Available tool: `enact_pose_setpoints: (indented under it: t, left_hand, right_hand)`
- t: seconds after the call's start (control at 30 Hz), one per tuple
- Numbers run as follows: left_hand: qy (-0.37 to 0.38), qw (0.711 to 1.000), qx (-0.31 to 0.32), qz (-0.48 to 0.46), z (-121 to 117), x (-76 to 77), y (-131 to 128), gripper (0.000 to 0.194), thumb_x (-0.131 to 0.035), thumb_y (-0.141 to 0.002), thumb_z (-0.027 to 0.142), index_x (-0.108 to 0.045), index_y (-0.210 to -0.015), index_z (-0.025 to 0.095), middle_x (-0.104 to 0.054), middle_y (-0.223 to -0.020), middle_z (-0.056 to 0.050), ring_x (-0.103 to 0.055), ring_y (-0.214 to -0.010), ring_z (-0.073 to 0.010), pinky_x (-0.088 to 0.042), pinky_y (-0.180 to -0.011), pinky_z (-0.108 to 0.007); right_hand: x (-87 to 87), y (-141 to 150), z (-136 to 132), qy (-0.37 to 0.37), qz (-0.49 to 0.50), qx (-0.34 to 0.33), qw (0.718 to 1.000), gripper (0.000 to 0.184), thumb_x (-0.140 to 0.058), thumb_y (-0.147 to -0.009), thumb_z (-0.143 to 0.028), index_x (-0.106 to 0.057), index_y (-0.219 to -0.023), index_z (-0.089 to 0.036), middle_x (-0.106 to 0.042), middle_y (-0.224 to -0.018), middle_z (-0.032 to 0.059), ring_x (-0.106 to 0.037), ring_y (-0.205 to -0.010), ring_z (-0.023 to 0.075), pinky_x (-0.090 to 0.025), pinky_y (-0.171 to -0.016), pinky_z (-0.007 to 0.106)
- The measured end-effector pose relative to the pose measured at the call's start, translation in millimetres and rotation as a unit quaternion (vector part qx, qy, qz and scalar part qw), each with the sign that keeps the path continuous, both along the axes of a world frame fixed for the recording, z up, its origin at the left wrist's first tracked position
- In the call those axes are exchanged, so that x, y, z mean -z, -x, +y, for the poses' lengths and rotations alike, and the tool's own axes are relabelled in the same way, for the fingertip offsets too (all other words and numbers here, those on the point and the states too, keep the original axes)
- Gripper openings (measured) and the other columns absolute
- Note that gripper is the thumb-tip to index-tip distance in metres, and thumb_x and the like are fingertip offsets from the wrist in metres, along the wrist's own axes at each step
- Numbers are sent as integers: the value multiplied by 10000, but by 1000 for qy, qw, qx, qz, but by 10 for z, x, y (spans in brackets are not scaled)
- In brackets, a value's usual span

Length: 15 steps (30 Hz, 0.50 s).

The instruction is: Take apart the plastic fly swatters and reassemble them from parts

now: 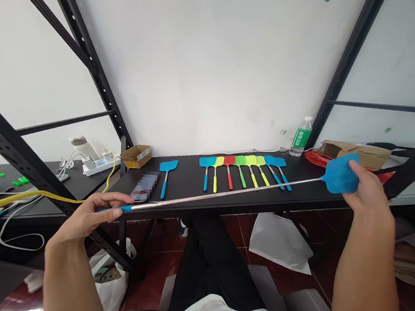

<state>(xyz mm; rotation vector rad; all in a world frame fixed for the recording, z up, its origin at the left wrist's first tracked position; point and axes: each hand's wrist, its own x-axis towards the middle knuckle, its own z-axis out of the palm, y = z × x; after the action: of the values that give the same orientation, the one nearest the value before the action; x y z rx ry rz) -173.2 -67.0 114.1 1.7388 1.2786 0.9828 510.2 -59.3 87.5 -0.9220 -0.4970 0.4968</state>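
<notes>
A blue fly swatter (226, 193) with a long, drawn-out metal rod stretches across in front of me, above the front edge of the black table (184, 182). Its blue handle sits in my left hand (91, 216), fingers closed round it. At the other end my right hand (367, 188) grips the edge of its blue paddle. Behind the rod, a row of several short fly swatters (229, 169) in blue, yellow, red and green lies on the table. One more blue swatter (167, 171) lies apart to the left, beside a phone (144, 187).
A small cardboard box (135, 156) stands back left, and a water bottle (301, 137) back right near a brown carton (357, 154). Black metal posts (93, 67) frame both sides. A yellow cable (48, 194) crosses at left, near a power strip (100, 165).
</notes>
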Motion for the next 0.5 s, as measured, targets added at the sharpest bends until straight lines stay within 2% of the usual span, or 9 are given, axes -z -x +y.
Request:
enact_pose_setpoints:
  t: [0.17, 0.3, 0.5]
  left_hand:
    - [20, 999, -44, 21, -15, -2, 53, 349, -832, -624, 414, -795, -872, 171, -645, -639, -29, -495, -564, -134, -356, -514, -239]
    - [6, 998, -47, 28, -20, -16, 45, 316, -828, -623, 401, -802, -842, 175, -581, -550, -4, -450, -527, -118, -320, -491, -232]
    - [-4, 998, -54, 29, -32, -36, 23, 326, -821, -625, 410, -803, -833, 159, -550, -525, -5, -425, -516, -113, -289, -478, -228]
  right_hand:
    - [44, -10, 42, -15, -22, -29, 999, 216, -846, -603, -273, -730, -736, -150, -711, -799, 25, -626, -594, 139, -601, -577, 260]
    - [49, 3, 49, -10, -36, -36, 999, 245, -860, -598, -299, -737, -741, -143, -719, -839, 31, -633, -616, 135, -593, -584, 244]
    - [23, 49, 54, -10, -54, -36, 998, 214, -841, -628, -301, -737, -742, -153, -727, -861, 49, -658, -674, 162, -586, -584, 243]
